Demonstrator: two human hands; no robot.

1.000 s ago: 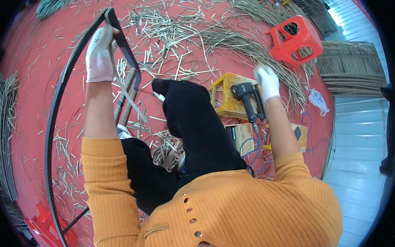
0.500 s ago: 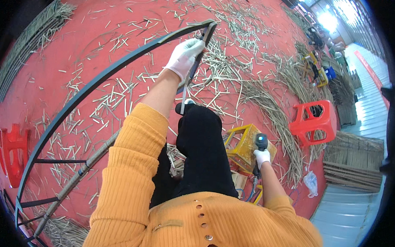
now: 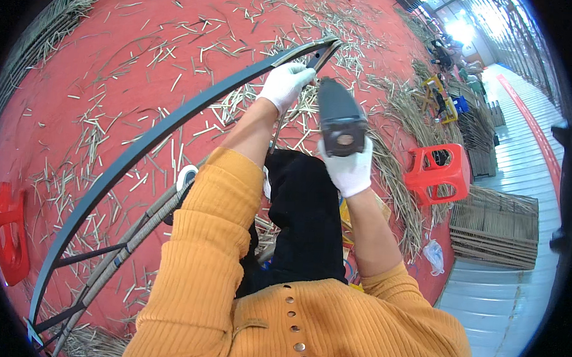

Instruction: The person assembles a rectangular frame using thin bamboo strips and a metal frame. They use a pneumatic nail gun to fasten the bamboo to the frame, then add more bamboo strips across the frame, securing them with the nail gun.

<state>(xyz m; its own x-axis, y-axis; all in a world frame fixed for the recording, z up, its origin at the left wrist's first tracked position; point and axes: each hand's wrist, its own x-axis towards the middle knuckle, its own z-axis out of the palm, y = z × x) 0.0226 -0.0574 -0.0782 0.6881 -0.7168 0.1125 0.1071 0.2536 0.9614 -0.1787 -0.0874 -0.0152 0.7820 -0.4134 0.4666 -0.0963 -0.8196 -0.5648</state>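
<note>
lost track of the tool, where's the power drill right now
In the head view the power drill is right of centre, held up in the right hand, beside the left hand gripping the curved metal frame.

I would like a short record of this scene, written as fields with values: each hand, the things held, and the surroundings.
left hand: white glove, grips the curved dark metal frame near its far end
right hand: white glove, holds a dark power tool, raised beside the frame end
floor: red, strewn with cut straw-like pieces
right side: red plastic stool, woven panel
left edge: red plastic object
</note>
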